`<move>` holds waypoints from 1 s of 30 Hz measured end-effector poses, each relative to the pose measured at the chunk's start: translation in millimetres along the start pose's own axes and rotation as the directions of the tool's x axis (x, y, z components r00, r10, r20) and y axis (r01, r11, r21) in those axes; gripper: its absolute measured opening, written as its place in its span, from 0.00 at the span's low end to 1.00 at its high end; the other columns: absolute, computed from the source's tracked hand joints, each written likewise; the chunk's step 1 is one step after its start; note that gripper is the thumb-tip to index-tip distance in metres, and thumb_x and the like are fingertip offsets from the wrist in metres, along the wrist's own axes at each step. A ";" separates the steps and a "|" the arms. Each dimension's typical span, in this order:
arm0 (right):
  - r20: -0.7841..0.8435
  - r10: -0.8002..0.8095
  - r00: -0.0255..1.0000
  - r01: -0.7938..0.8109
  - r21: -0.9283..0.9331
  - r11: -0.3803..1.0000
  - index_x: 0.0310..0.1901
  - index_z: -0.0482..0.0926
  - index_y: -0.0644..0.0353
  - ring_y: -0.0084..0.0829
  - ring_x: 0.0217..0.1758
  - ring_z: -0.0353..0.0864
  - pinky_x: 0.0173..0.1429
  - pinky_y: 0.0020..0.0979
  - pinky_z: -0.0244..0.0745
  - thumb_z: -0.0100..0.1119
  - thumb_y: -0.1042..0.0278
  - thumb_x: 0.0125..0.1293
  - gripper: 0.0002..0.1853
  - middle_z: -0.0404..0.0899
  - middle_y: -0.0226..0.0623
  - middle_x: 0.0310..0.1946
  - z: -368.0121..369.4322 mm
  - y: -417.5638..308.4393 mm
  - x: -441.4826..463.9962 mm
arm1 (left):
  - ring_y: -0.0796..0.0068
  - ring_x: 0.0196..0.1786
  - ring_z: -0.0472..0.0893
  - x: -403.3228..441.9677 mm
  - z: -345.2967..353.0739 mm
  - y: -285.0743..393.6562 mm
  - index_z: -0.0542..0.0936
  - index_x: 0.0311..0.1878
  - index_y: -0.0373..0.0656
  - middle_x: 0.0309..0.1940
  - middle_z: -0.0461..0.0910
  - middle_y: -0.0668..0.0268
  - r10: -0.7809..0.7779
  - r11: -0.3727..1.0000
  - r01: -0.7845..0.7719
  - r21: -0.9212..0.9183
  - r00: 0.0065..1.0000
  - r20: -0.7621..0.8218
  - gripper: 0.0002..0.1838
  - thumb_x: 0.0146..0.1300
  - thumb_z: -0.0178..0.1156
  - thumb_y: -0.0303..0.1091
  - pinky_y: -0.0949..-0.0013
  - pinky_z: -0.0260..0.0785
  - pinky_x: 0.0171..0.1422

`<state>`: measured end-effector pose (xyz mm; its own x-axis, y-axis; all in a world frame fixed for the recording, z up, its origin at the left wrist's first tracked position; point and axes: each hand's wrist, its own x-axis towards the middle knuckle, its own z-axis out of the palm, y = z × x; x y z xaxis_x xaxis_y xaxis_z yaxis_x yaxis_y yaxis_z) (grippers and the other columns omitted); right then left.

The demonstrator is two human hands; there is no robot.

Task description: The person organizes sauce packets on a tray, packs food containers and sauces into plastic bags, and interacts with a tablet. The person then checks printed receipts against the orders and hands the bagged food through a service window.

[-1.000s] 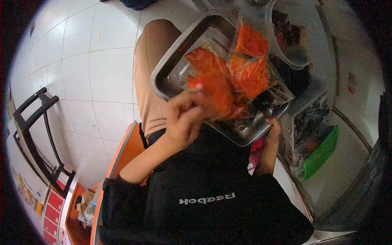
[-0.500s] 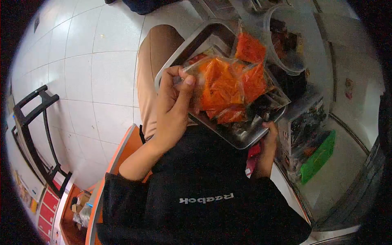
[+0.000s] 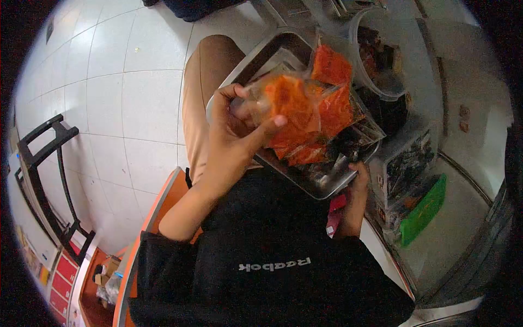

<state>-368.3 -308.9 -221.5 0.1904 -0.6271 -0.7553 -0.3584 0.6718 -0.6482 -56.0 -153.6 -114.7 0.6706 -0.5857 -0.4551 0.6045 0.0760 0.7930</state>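
My left hand is closed on the clear edge of a plastic packet with orange contents, thumb on top and fingers around its side. The packet is held above a metal tray and looks blurred. More orange-red packets lie in the tray, along with dark-filled packets. At the tray's near right corner, my right hand grips the rim with the thumb over it; its other fingers are hidden beneath.
A clear plastic tub with dark contents stands right of the tray. Nearer lie a dark-patterned package and a green plastic piece. A black metal frame stands on the tiled floor at left, near an orange-edged seat.
My left thumb has slid inward over the packet, to the right and slightly down. The packet has shifted and creased in the grip. My right hand stays on the tray's rim.
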 end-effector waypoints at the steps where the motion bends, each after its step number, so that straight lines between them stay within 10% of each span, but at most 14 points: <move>1: -0.007 -0.008 1.000 0.008 -0.001 1.000 0.27 0.77 0.59 0.33 0.38 0.73 0.51 0.34 0.65 0.60 0.63 0.45 0.10 0.76 0.33 0.31 -3.8 5.1 3.9 | 0.82 0.40 0.78 2.1 -4.3 -2.1 0.57 0.51 0.45 0.36 0.78 0.63 0.027 0.997 -0.029 0.077 0.999 0.030 0.24 0.60 0.61 0.22 0.80 0.71 0.36; 5: 0.019 -0.016 1.000 0.016 -0.017 1.000 0.27 0.77 0.59 0.33 0.38 0.73 0.50 0.35 0.66 0.57 0.61 0.49 0.10 0.76 0.34 0.30 -8.1 10.9 9.0 | 0.71 0.39 0.81 19.0 -12.5 -10.7 0.57 0.53 0.43 0.36 0.79 0.59 0.154 0.905 -0.174 0.387 0.985 0.084 0.27 0.58 0.64 0.24 0.73 0.74 0.38; 8: 0.075 -0.014 0.997 0.017 -0.035 0.999 0.28 0.77 0.60 0.33 0.39 0.74 0.49 0.36 0.67 0.55 0.60 0.52 0.11 0.76 0.35 0.30 -3.4 4.3 4.8 | 0.56 0.40 0.80 29.2 -10.9 -6.1 0.62 0.54 0.41 0.35 0.78 0.56 0.320 0.432 -0.364 0.825 0.917 0.237 0.27 0.55 0.66 0.28 0.63 0.73 0.45; 11: 0.017 -0.036 0.999 0.036 -0.013 0.999 0.28 0.77 0.59 0.33 0.38 0.74 0.48 0.36 0.68 0.55 0.60 0.53 0.11 0.76 0.35 0.30 4.1 5.4 0.1 | 0.48 0.44 0.75 52.5 1.7 1.2 0.70 0.51 0.40 0.39 0.76 0.52 0.617 0.090 -0.603 0.792 0.658 0.431 0.26 0.52 0.67 0.37 0.57 0.69 0.49; 14: -0.003 -0.093 0.996 0.093 0.014 0.996 0.28 0.76 0.58 0.33 0.37 0.74 0.45 0.35 0.69 0.54 0.60 0.53 0.10 0.76 0.34 0.30 12.6 -0.4 -6.8 | 0.53 0.46 0.73 83.8 30.9 9.4 0.74 0.46 0.40 0.44 0.74 0.52 0.517 0.052 -0.528 0.848 0.741 0.430 0.23 0.50 0.67 0.44 0.56 0.66 0.49; 17: -0.057 -0.148 0.987 0.149 0.009 0.989 0.21 0.71 0.54 0.25 0.30 0.69 0.39 0.27 0.63 0.52 0.65 0.53 0.07 0.70 0.28 0.23 53.5 -31.6 -28.7 | 0.53 0.45 0.73 108.8 45.8 2.8 0.77 0.42 0.41 0.42 0.74 0.53 0.544 -0.203 -0.570 0.796 0.611 0.576 0.23 0.49 0.66 0.49 0.54 0.64 0.48; 24: -0.022 -0.300 0.954 0.299 0.153 0.942 0.26 0.75 0.58 0.30 0.35 0.75 0.41 0.34 0.70 0.57 0.58 0.55 0.11 0.75 0.33 0.28 11.9 28.5 0.2 | 0.54 0.50 0.70 114.8 57.9 34.2 0.78 0.43 0.43 0.44 0.73 0.55 0.110 0.411 -0.568 0.713 0.807 0.580 0.16 0.54 0.63 0.41 0.56 0.60 0.51; 27: -0.154 -0.187 0.970 0.237 0.453 0.859 0.30 0.75 0.58 0.31 0.35 0.76 0.40 0.35 0.72 0.56 0.61 0.57 0.09 0.76 0.33 0.30 48.2 -0.4 -45.5 | 0.54 0.52 0.69 97.5 61.8 44.6 0.76 0.50 0.45 0.47 0.72 0.54 0.291 -0.231 -0.707 0.669 0.605 0.741 0.22 0.54 0.64 0.43 0.55 0.59 0.52; 30: -0.116 -0.259 0.959 0.273 0.628 0.729 0.36 0.74 0.59 0.34 0.35 0.78 0.42 0.36 0.76 0.54 0.60 0.60 0.11 0.76 0.35 0.33 37.7 28.1 -39.8 | 0.54 0.53 0.68 80.0 81.4 51.3 0.72 0.56 0.45 0.50 0.69 0.55 0.564 -0.225 -0.773 0.593 0.393 0.726 0.28 0.54 0.65 0.46 0.55 0.57 0.54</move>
<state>-351.5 -250.2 -213.3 0.1694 -0.8209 -0.5453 0.3641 0.5663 -0.7394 -6.2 -262.2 -77.4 0.2921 -0.7733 0.5628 -0.9096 -0.0428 0.4133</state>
